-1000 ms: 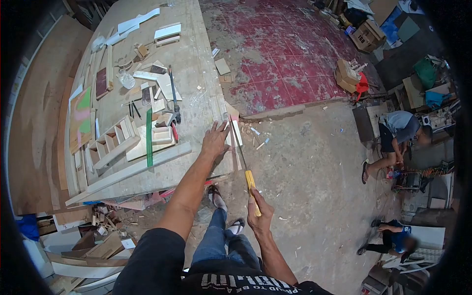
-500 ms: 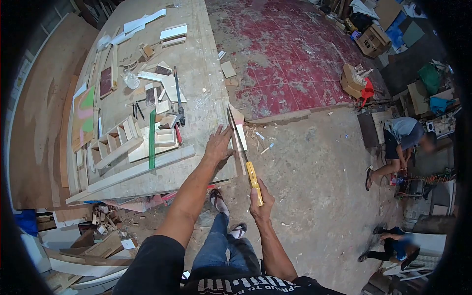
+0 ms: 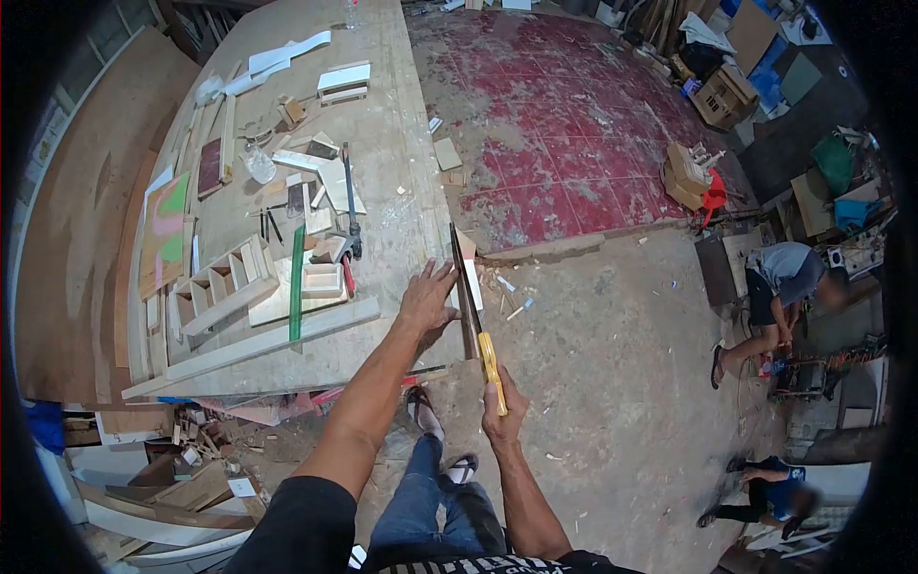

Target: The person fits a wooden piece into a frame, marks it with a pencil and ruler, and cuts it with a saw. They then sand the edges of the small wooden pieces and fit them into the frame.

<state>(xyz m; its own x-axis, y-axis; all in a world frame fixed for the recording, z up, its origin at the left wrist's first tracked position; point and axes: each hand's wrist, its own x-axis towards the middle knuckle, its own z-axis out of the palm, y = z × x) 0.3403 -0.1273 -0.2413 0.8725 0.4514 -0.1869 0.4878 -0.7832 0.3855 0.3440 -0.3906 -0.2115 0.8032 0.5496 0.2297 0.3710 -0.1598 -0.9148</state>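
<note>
My right hand is closed around the yellow handle of a handsaw. The dark blade points away from me along the right edge of the wooden worktable. My left hand lies with fingers spread at that edge, just left of the blade, pressing on the tabletop or on wood there. A pale wood strip sticks out beyond the edge, right of the blade. Whether the teeth are in the wood cannot be made out.
On the table lie a hammer, a green strip, a compartmented wooden frame, red-handled pliers and offcuts. Two people are low down at the right. Wood scraps fill the floor at lower left.
The whole scene sits slightly lower in view. Saw and both hands keep nearly the same places at the table edge. The person at lower right has shifted posture.
</note>
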